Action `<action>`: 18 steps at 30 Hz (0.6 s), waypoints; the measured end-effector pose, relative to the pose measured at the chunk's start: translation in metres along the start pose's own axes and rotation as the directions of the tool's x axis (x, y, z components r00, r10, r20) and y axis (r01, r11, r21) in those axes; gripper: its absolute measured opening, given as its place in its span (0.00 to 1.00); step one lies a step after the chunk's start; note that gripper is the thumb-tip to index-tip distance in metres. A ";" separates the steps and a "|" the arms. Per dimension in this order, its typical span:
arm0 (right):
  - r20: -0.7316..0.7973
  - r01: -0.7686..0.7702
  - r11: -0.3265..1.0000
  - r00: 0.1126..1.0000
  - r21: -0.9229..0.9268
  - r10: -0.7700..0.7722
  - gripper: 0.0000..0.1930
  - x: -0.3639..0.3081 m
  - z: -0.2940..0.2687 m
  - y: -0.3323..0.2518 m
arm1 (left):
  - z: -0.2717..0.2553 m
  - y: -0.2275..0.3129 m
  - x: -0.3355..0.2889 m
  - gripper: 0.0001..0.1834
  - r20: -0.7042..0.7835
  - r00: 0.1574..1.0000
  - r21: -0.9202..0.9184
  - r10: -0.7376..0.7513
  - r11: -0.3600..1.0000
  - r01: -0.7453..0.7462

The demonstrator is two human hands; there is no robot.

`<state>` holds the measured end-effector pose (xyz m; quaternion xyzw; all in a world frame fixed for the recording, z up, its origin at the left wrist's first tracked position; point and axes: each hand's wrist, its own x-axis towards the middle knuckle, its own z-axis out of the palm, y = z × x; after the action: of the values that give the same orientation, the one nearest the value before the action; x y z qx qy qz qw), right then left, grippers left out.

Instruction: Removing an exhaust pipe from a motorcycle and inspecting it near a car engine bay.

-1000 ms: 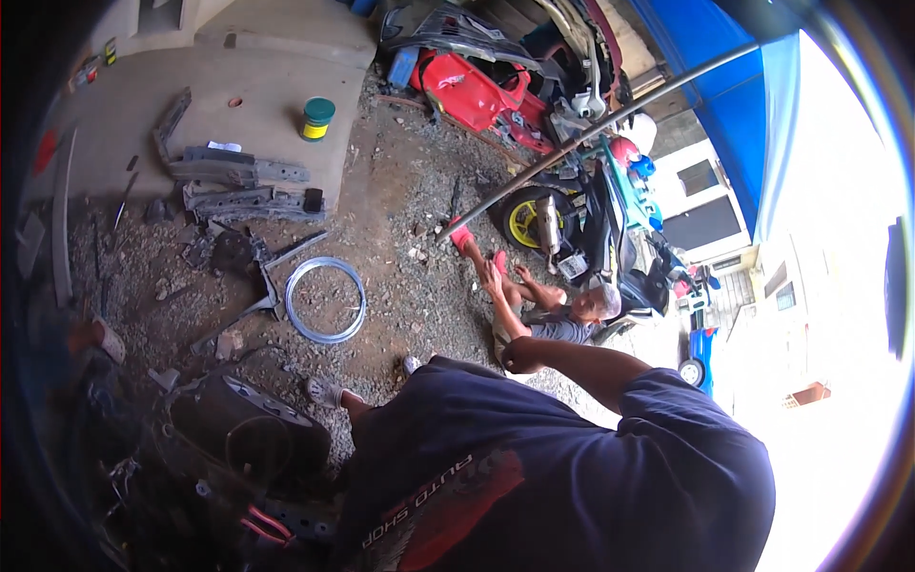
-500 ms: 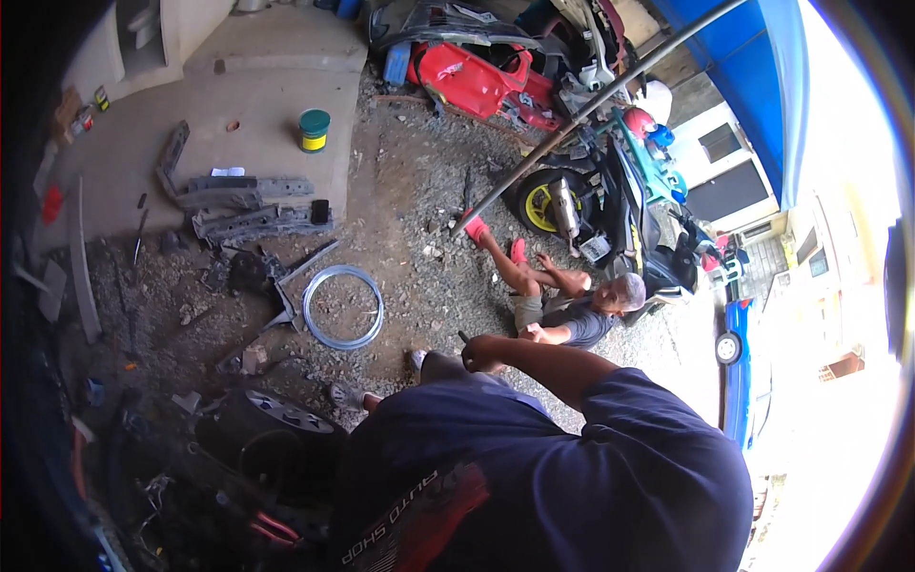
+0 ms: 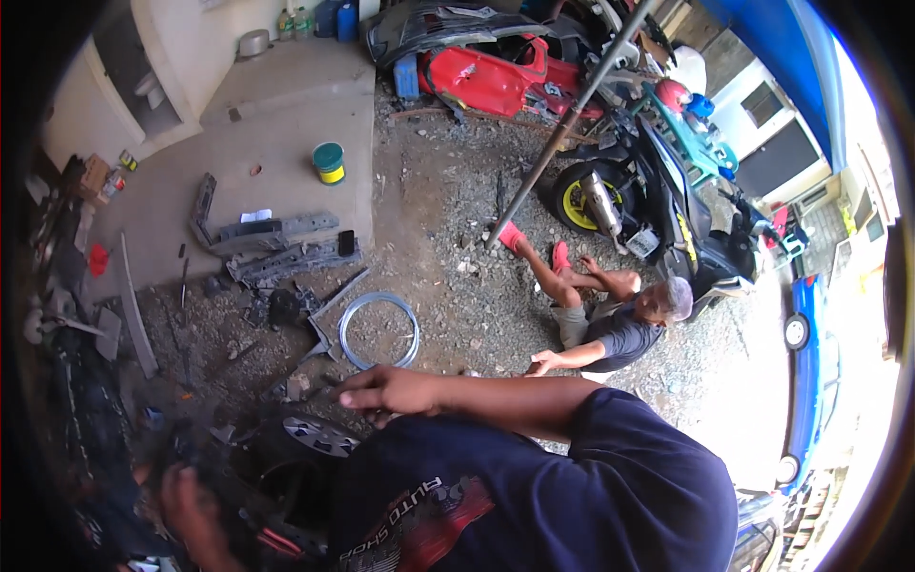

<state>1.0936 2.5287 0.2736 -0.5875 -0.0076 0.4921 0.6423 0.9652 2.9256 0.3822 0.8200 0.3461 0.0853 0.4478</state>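
Note:
My right hand (image 3: pixel 383 393) reaches across in front of my navy shirt (image 3: pixel 543 477), above the gravel. Its fingers are curled together; a small dark tip shows past them, but what it belongs to I cannot make out. At the lower left my left hand (image 3: pixel 191 505) is smeared by motion, so its fingers are unclear. It is among dark car parts, left of a wheel (image 3: pixel 319 436) with silver spokes. Beyond my right hand, a coil of silvery wire (image 3: pixel 379 297) lies on the ground.
A person (image 3: pixel 620 329) sits on the gravel at the right, one hand out, near a motorcycle (image 3: pixel 658 210). A slanted metal pole (image 3: pixel 572 119) stands beyond. Dark bumper brackets (image 3: pixel 286 248) lie by the concrete edge, with a green-lidded bucket (image 3: pixel 329 164) on the slab.
My right hand has swung left, from near the seated person to above the wheel. My left hand has come into view at lower left. The seated person's arm now reaches further out.

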 end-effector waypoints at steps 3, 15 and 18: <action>0.177 0.166 0.969 0.964 0.184 -0.198 0.27 -0.034 0.001 -0.028 | 0.140 0.088 -0.079 0.13 0.305 0.952 -0.228 -0.016 0.969 0.089; -0.272 0.147 0.984 0.947 -0.098 -0.169 0.23 -0.166 -0.194 0.035 | 0.338 0.194 -0.136 0.15 0.832 0.554 -0.300 0.008 0.848 0.437; -0.136 0.153 0.969 0.974 -0.196 -0.182 0.23 -0.205 -0.212 0.026 | 0.371 0.210 -0.146 0.16 0.854 0.520 -0.320 -0.008 0.781 0.537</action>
<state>1.0965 2.2350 0.3050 -0.6777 -0.0536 0.3866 0.6232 1.1259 2.5058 0.3567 0.5288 0.1894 -0.2828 0.7775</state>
